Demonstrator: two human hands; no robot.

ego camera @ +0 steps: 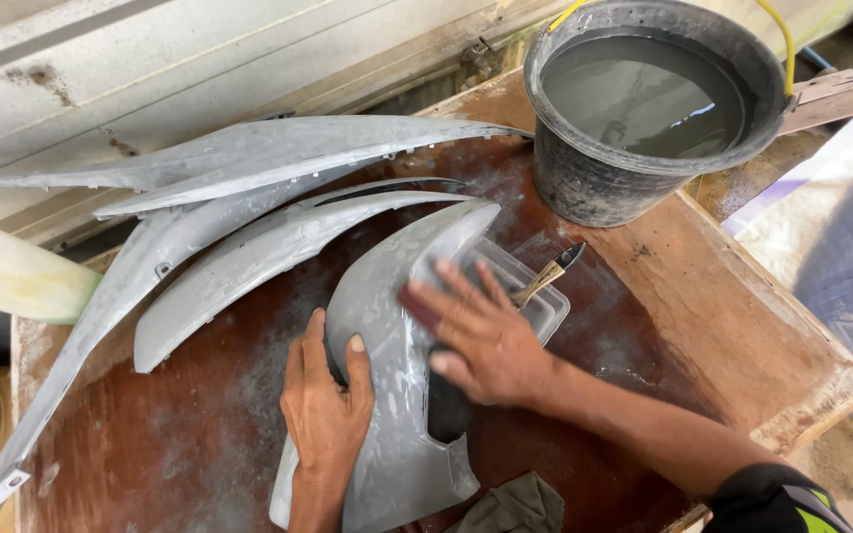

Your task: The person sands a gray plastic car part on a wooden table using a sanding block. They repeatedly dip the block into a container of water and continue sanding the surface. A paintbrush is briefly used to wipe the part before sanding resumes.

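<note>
The left hand [326, 400] grips the edge of a grey curved panel [387, 326]. The right hand [476, 331] presses flat on it, fingers spread, beside a clear plastic tub [535, 296].

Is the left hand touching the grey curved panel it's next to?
Touching. The head view shows the left hand gripping the edge of the grey curved panel: its fingers lie on the panel's surface and the thumb curls over the rim.

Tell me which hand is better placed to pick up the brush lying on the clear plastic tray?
The right hand, probably. It lies flat on the grey panel with its fingertips right beside the brush. The left hand clasps the panel's near edge, farther from the brush.
</note>
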